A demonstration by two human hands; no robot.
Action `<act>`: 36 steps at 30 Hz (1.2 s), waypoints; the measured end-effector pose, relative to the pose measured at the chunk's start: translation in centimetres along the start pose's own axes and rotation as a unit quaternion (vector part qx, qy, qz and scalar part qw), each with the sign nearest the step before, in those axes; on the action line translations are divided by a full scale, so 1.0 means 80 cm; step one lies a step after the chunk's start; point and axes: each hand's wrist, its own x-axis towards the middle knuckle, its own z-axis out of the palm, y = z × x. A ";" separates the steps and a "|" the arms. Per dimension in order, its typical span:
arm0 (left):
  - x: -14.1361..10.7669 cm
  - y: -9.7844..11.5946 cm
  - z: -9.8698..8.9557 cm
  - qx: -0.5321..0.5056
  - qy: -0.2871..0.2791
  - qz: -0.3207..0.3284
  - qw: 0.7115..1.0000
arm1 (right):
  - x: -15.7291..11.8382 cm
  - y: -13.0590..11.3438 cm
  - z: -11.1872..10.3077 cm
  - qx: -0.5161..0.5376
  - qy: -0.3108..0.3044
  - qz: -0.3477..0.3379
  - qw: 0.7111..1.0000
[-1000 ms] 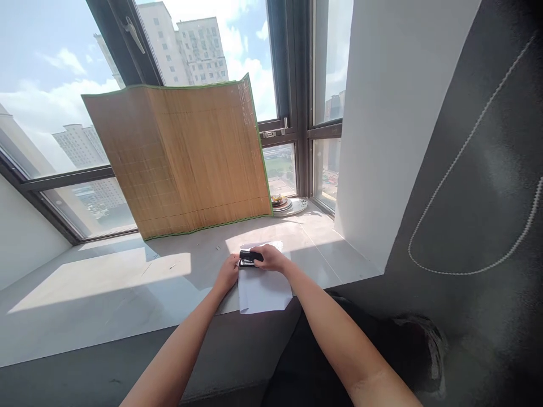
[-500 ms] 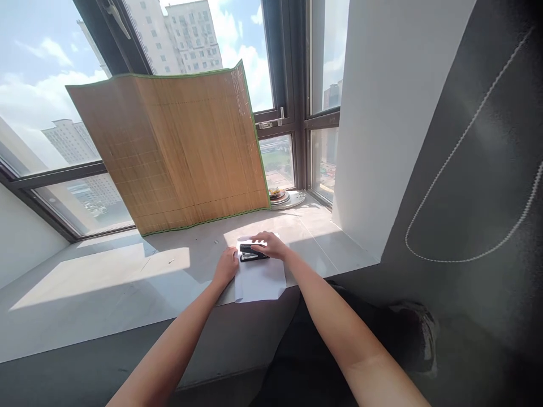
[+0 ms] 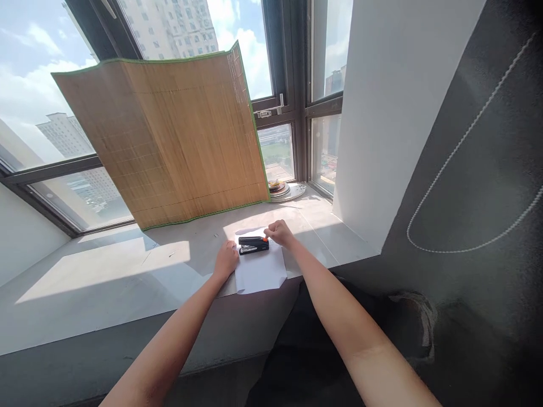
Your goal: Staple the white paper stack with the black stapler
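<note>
A black stapler with an orange part at its right end lies on white paper at the front of the window ledge. My right hand has its fingers closed at that orange end, gripping the stapler there. On the other side, my left hand lies along the left edge of the paper, beside the stapler's left end. Its fingers are stretched forward and appear to rest on the paper's edge, though the fingertips are small and partly hidden.
Behind the hands, a bamboo mat with green edging leans against the window. A stack of plates sits in the corner to its right. Small scraps lie on the pale ledge. A bead cord hangs at the right.
My right hand has moved from over the top of the stapler to its right end, and its fingers have closed. My left hand stays at the paper's edge. The view has tilted slightly.
</note>
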 end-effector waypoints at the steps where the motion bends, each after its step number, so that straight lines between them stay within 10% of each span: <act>1: 0.000 0.000 0.000 -0.001 -0.002 -0.003 1.000 | 0.000 0.002 0.001 -0.005 -0.001 0.003 1.000; 16: 0.016 -0.019 -0.004 -0.173 0.023 -0.090 0.981 | -0.003 -0.003 0.001 -0.174 -0.056 -0.061 0.981; 23: 0.016 -0.021 -0.004 -0.262 0.053 -0.120 0.956 | -0.006 -0.006 0.017 -0.099 0.008 -0.058 0.993; 27: 0.015 -0.018 -0.005 -0.334 0.089 -0.143 0.928 | -0.007 -0.009 0.033 -0.067 -0.100 -0.095 0.988; 33: 0.013 -0.012 -0.024 -0.481 0.176 -0.160 0.844 | -0.015 -0.026 0.041 -0.163 -0.145 -0.052 0.975; 36: 0.008 -0.009 -0.031 -0.668 0.198 -0.204 0.688 | -0.021 -0.044 0.046 -0.234 -0.103 -0.093 0.962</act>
